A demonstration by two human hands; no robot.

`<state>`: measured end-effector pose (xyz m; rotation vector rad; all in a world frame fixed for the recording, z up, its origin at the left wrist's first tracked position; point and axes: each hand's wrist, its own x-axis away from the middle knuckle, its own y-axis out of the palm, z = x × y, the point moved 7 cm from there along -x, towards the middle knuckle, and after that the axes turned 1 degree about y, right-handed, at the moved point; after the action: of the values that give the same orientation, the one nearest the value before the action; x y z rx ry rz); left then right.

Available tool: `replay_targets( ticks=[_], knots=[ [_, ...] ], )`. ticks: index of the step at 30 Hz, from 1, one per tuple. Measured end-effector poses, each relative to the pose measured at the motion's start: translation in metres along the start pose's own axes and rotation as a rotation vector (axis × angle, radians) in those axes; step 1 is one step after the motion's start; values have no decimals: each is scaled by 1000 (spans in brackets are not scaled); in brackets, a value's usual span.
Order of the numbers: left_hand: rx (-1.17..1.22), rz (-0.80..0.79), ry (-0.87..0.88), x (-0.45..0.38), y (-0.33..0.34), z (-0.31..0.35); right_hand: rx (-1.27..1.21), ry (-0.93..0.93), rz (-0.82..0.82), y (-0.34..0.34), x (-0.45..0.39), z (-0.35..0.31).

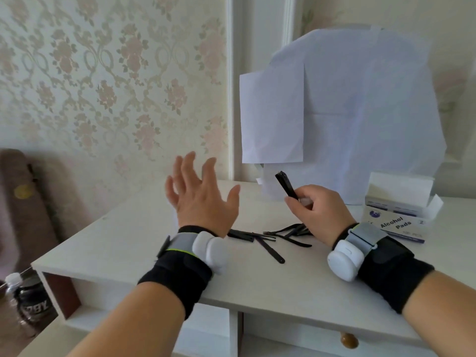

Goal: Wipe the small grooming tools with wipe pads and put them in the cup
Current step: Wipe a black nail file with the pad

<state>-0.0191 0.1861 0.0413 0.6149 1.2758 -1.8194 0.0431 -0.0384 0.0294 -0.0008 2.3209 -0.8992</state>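
My right hand (319, 211) grips a black grooming tool (286, 185) that points up and to the left; a bit of white shows between its fingers. My left hand (203, 194) hovers above the white table (154, 243) with fingers spread and holds nothing. Several black grooming tools (270, 238) lie in a loose pile on the table between my two wrists. An open box of alcohol pads (401, 215) stands at the right. No cup is in view.
Sheets of white paper (347, 112) cover something upright at the back of the table. A drawer with a brass knob (349, 340) sits below the table top. A dark bottle (33, 305) stands on the floor at the left, beside a brown seat.
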Motion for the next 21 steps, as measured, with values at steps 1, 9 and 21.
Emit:
replay_targets(
  ticks=[1,9,21],
  knots=[
    [-41,-70,-57,-1,6,-9,-6,-5,2,0,0,0],
    [62,-190,-122,-1,23,-18,4,-35,6,1,-1,1],
    [391,-175,-107,2,25,3,-252,30,53,-1,-25,-38]
  ],
)
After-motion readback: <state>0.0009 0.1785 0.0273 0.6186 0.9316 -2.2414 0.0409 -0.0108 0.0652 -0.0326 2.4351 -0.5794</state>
